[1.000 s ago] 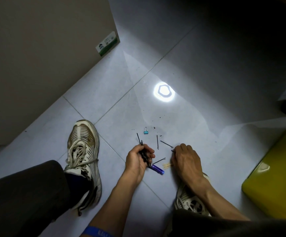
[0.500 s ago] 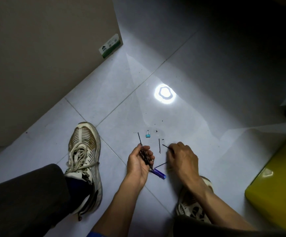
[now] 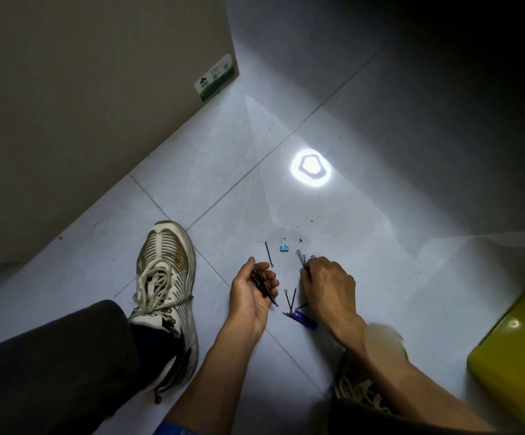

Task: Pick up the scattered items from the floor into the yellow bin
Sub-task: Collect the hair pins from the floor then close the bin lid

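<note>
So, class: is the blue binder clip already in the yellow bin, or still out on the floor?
Out. The blue binder clip lies on the floor tile, beyond both hands, far from the yellow bin.

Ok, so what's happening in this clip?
A person crouches on a tiled floor gathering hairpins. The left hand holds a bundle of hairpins; the right hand pinches another pin just off the floor. A few pins, a purple lighter and a blue binder clip remain. The yellow bin waits at the right.

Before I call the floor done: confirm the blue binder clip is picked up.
No, the blue binder clip lies on the tile floor, beyond both hands.
</note>
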